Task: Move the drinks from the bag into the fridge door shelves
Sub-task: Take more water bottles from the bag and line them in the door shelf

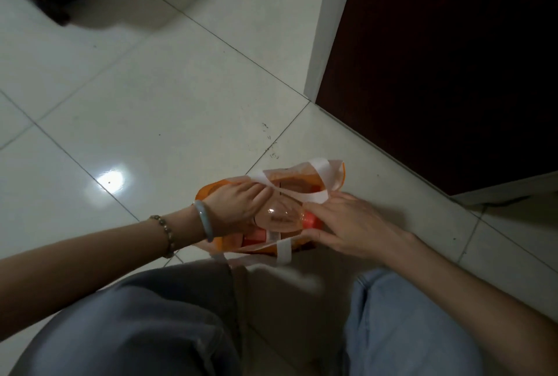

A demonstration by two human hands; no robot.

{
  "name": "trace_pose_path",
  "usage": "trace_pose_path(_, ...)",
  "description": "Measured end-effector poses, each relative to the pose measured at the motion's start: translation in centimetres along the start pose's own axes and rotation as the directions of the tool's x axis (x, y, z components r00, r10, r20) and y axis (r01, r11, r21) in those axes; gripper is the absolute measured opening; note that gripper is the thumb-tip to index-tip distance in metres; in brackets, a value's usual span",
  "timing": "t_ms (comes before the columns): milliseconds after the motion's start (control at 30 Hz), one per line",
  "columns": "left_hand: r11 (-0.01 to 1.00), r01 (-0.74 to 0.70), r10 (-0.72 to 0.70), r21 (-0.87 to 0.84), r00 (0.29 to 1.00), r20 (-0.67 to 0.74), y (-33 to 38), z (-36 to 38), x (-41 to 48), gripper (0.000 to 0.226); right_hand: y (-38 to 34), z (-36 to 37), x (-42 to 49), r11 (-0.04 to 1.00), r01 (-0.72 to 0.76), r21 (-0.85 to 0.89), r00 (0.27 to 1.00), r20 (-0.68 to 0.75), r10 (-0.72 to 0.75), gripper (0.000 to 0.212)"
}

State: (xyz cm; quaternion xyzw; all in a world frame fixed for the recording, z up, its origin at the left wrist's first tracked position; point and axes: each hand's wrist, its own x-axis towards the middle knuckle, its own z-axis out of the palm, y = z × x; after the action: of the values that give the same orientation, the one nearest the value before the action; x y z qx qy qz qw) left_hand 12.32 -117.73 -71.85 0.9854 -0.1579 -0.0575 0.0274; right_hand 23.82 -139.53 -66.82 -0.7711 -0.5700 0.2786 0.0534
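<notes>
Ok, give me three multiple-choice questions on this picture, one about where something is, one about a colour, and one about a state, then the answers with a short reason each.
1. Where does the bag sit?
A. on the tiled floor
B. on a table
C. on a chair

2. What colour are the bag's handles?
A. black
B. white
C. green

3. What is the state of the clear bottle?
A. standing on the floor beside the bag
B. lying at the bag's opening between both hands
C. capless and pouring

Answers:
1 A, pale floor tiles surround the bag.
2 B, white straps cross the orange bag.
3 B, the left hand and right hand touch it, red cap on.
</notes>
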Motion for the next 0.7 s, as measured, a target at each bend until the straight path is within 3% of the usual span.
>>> trace_pose_path(100,0.976,0.11,-0.127,-0.186,0.989,-0.08,-0.2,-2.8,-1.7,0.084,-0.4,-1.1,0.0,0.993,-0.02,0.114,0.999,-0.036,0.024,0.047)
trace_pose_path(200,0.845,0.237,-0.336,-0.48,0.932,-0.132,-0.7,-5.6,-2.9,0.068,-0.6,-1.2,0.4,0.999,0.036,0.022,0.999,-0.008,-0.035,0.043)
trace_pose_path(300,0.778,0.244,-0.444,-0.579,0.866,-0.231,-1.4,-7.7,-3.7,0.066,-1.3,-0.5,0.8,0.989,0.135,-0.058,0.991,0.025,-0.133,0.035)
trace_pose_path(367,0.705,0.265,-0.565,-0.657,0.771,-0.295,-1.8,-9.0,-4.5,0.071,-2.2,-0.7,1.5,0.985,0.168,-0.048,0.985,0.042,-0.166,0.03)
trace_pose_path(500,0.549,0.312,-0.781,-0.776,0.523,-0.342,-2.8,-11.2,-5.8,0.073,-3.4,0.3,4.0,0.994,0.106,-0.026,0.975,0.199,-0.099,0.033)
trace_pose_path(600,0.517,0.393,-0.835,-0.76,0.427,-0.347,-3.9,-11.6,-6.6,0.079,-4.1,1.4,6.9,0.993,0.102,-0.066,0.963,0.255,-0.082,0.024)
trace_pose_path(700,0.471,0.464,-0.87,-0.75,0.386,-0.308,-4.2,-10.9,-7.9,0.079,-5.2,2.8,9.7,0.987,0.146,-0.061,0.948,0.293,-0.122,0.028)
